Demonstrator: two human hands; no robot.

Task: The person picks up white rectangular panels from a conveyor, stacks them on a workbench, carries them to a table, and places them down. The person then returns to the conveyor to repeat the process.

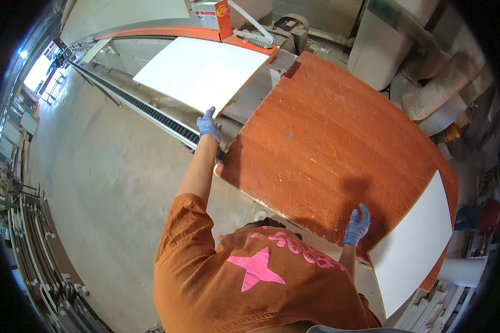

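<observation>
My left hand (209, 125), in a blue glove, reaches forward and grips the near corner of a white panel (203, 72). That panel lies flat on the orange and grey machine (228, 22), beside its black conveyor track (150, 111). My right hand (356, 225), also gloved in blue, rests with its fingers spread on the red-brown wooden table top (328, 133). It holds nothing. Just right of that hand, a second white panel (414, 244) lies on the table's near right corner and overhangs the edge.
Concrete floor (105, 183) spreads to the left of the table. Long strips and rails (44, 261) lie stacked at the lower left. White ducting and bags (439, 89) stand at the back right. More white boards (433, 311) are stacked at the lower right.
</observation>
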